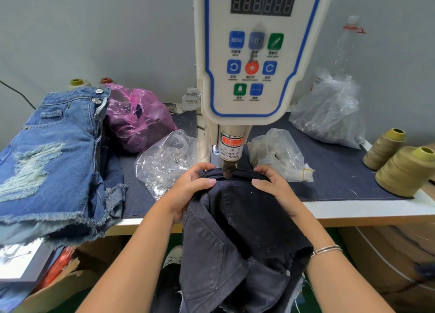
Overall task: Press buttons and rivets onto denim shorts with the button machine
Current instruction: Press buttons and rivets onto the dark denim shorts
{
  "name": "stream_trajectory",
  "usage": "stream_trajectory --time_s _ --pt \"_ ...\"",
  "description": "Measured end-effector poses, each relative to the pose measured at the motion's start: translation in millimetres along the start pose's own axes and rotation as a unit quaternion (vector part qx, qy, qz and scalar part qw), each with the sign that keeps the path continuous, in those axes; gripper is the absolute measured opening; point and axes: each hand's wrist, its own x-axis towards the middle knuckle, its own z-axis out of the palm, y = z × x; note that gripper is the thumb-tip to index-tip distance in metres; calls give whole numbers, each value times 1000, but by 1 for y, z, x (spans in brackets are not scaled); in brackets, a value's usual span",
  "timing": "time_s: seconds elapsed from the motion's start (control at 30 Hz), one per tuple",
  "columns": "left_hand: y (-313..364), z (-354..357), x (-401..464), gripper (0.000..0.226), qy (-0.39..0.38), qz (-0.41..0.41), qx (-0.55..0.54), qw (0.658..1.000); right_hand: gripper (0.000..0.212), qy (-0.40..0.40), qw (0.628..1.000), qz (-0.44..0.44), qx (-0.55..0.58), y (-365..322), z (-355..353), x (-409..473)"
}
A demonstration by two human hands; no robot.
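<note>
Dark denim shorts (244, 223) hang over the table's front edge, their waistband lying under the punch (228, 170) of the white button machine (254, 53). My left hand (193, 185) grips the waistband left of the punch, fingers curled over the fabric. My right hand (273, 185) grips it on the right side. A small red laser dot shows on the cloth just below the punch. A silver button (287, 272) sits lower on the shorts.
A pile of blue distressed denim shorts (51, 162) lies at the left. A pink bag (138, 119) and clear bags of metal parts (164, 162) (277, 155) (329, 115) flank the machine. Thread cones (400, 166) stand at the right. Cardboard boxes sit below the table.
</note>
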Motion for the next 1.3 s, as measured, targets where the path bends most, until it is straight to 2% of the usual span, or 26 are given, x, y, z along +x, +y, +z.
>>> stream_trajectory --time_s 0.27,0.7,0.83,0.93,1.03,1.17,1.3 --pt "0 -2 0 41 -1 1 4 1000 31 1 1000 -1 -6 1 0 0" --pt "3 1 -2 57 -2 -10 19 1000 26 3 999 -10 -49 -2 0 -1" --pt "4 2 -4 44 -21 4 30 999 22 10 998 -13 -59 -3 2 -2" --pt "4 3 -5 39 -26 13 41 999 26 6 1000 11 -10 -4 4 -4" --pt "6 2 -7 40 -56 25 53 997 25 -13 999 32 17 -4 4 -6" --pt "6 -2 -5 45 -94 19 12 995 19 -38 998 51 22 -8 8 -12" --pt "8 -2 -2 44 -86 24 4 996 13 -86 992 51 -78 -15 16 -26"
